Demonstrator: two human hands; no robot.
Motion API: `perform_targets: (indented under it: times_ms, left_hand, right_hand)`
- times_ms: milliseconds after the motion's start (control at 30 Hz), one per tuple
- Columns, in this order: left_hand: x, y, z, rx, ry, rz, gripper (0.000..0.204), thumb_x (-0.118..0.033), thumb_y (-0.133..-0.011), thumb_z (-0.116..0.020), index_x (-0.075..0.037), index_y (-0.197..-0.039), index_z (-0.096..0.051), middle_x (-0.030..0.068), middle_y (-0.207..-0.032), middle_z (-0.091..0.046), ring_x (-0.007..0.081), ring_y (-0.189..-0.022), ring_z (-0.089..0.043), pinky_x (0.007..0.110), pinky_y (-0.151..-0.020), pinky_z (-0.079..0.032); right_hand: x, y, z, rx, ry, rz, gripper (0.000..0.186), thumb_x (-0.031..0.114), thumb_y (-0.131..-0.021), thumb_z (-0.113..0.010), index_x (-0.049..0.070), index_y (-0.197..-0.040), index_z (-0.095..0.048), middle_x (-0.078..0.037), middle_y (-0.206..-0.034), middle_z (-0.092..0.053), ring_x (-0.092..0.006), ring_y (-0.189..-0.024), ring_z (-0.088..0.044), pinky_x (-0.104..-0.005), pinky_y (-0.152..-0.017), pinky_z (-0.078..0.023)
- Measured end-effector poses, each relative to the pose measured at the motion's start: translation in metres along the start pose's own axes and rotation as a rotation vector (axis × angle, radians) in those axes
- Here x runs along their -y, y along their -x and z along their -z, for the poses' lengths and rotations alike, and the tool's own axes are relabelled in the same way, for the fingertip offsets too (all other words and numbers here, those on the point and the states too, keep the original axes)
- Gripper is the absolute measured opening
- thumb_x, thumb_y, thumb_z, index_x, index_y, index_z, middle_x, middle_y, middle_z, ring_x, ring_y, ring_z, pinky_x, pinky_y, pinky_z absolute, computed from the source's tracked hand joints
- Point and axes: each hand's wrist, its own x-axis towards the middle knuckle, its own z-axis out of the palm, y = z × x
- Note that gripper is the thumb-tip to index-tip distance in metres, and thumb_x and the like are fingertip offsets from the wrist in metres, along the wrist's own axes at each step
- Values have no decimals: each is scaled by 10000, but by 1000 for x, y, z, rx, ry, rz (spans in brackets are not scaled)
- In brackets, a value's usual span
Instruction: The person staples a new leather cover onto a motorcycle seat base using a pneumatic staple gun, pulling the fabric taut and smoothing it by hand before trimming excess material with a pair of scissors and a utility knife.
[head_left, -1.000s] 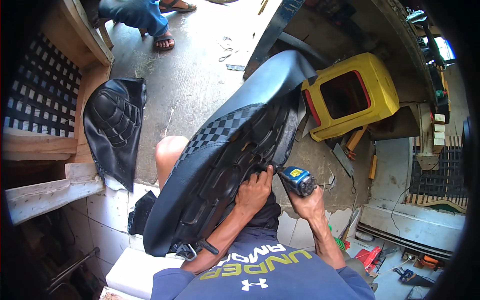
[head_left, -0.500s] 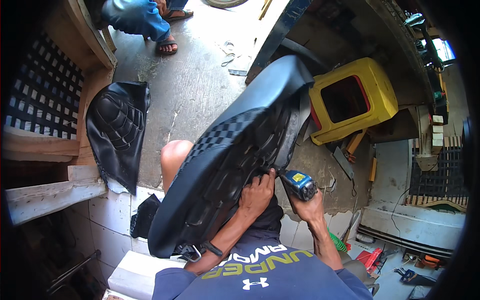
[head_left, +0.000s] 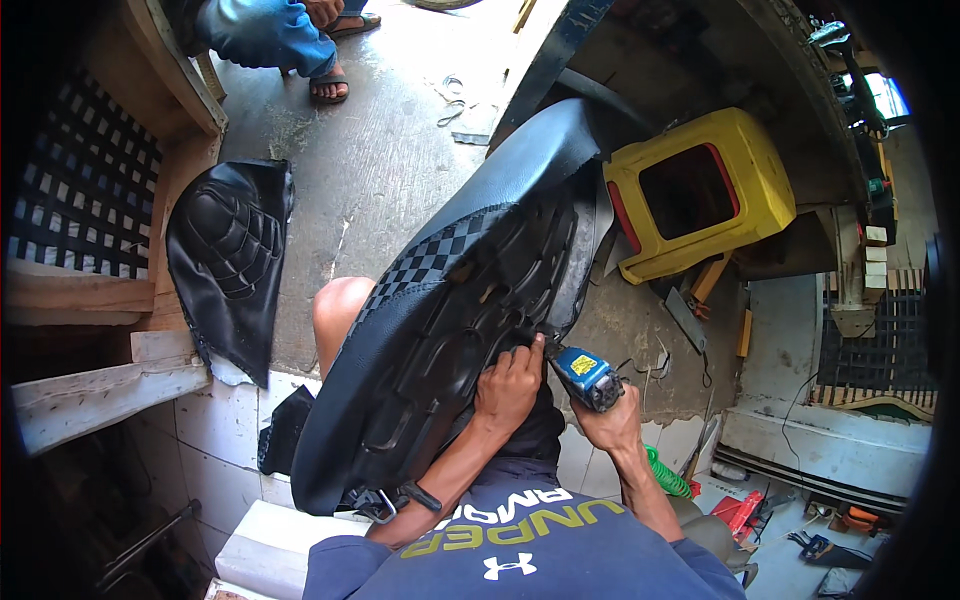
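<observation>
A black motorcycle seat (head_left: 530,145) with a checkered side panel lies tilted across my lap, its plastic underside facing right. My left hand (head_left: 505,385) grips the underside near the right edge of the seat, fingers bent and pressed against it, index tip beside the tool's nose. In my right hand (head_left: 610,415) is a blue staple gun (head_left: 582,372), its nose at the edge of the seat cover, close to my left fingertips. Whether the nose touches the cover is hard to tell.
A black quilted cover (head_left: 230,270) lies at left beside a wooden webbed frame (head_left: 140,305). A yellow shell (head_left: 665,255) sits at right under a bench. A co-worker's jeans and sandalled feet (head_left: 270,35) are at top. A green coiled hose (head_left: 668,470) hangs beside my right forearm.
The seat and my hands shift slightly, with the staple gun staying at the seat's edge at a slightly different angle. The co-worker's hand has come into view at the top.
</observation>
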Motion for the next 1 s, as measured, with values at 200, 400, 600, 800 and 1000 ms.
perform_targets:
  times_ms: [200,400,600,800,1000]
  left_hand:
    - [1,4,-5,0,-8,-4,391,-120,-895,-671,-89,-1278,-748,1,-794,-561,146,-727,-626,269,-546,-548]
    - [5,3,-2,33,-20,-34,397,-118,-899,-679,-89,-1289,-744,12,-810,-579,158,-738,-642,294,-564,-562]
    - [1,-11,23,90,237,50,466,-134,-857,-755,-92,-1320,-729,50,-845,-610,216,-737,-677,364,-592,-581]
    - [-15,-22,51,95,373,18,556,-111,-764,-836,-114,-1313,-745,59,-810,-596,256,-669,-663,399,-585,-546]
    - [-41,-34,86,130,482,8,472,-144,-789,-856,-119,-1250,-758,75,-844,-633,255,-624,-642,391,-563,-533]
  right_hand:
    - [16,-10,4,54,93,-114,219,178,-784,-819,-13,-879,-770,-253,-791,-734,-442,-836,-752,-462,-710,-591]
    - [19,-22,2,87,146,-204,280,221,-782,-804,-31,-902,-775,-310,-863,-721,-471,-928,-729,-477,-779,-596]
    - [-74,2,39,186,-211,-309,365,247,-814,-807,43,-1116,-783,-91,-912,-797,-162,-830,-742,-367,-782,-589]
    - [-215,20,-61,34,94,-428,515,179,-813,-762,-8,-1280,-655,-289,-1112,-742,-440,-1083,-725,-514,-957,-556]
    - [-277,58,-164,-76,170,-674,770,167,-848,-740,-32,-1523,-427,-326,-1363,-609,-486,-1291,-589,-529,-1101,-474]
